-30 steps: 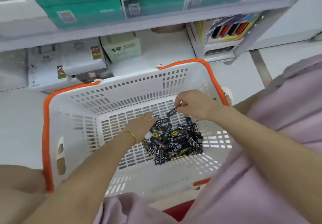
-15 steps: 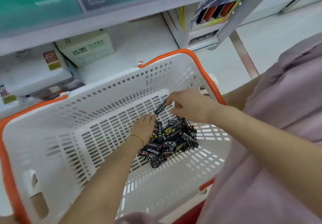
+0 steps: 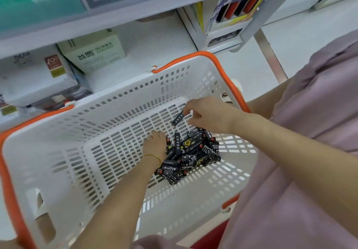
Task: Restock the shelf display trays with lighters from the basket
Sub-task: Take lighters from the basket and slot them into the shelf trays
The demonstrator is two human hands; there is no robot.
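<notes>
A white slotted basket point(image 3: 64, 157) with an orange rim holds a heap of black printed lighters point(image 3: 193, 155) on its floor, toward the right. My right hand point(image 3: 209, 116) pinches one black lighter point(image 3: 178, 118) and holds it just above the heap. My left hand point(image 3: 156, 145), with a gold bangle on the wrist, is down at the heap's left edge with its fingers among the lighters; whether it grips any is hidden. A display tray point(image 3: 225, 35) with lighters stands on the low shelf at the back right.
White and green boxes point(image 3: 93, 52) sit on the low shelf behind the basket. A higher shelf with teal boxes point(image 3: 36, 2) overhangs. A grey shelf post point(image 3: 271, 53) stands at the right. My pink clothing point(image 3: 310, 152) fills the right side.
My right hand has lifted one lighter off the heap and holds it higher. My left hand has sunk onto the heap's left edge. The view has shifted closer to the basket.
</notes>
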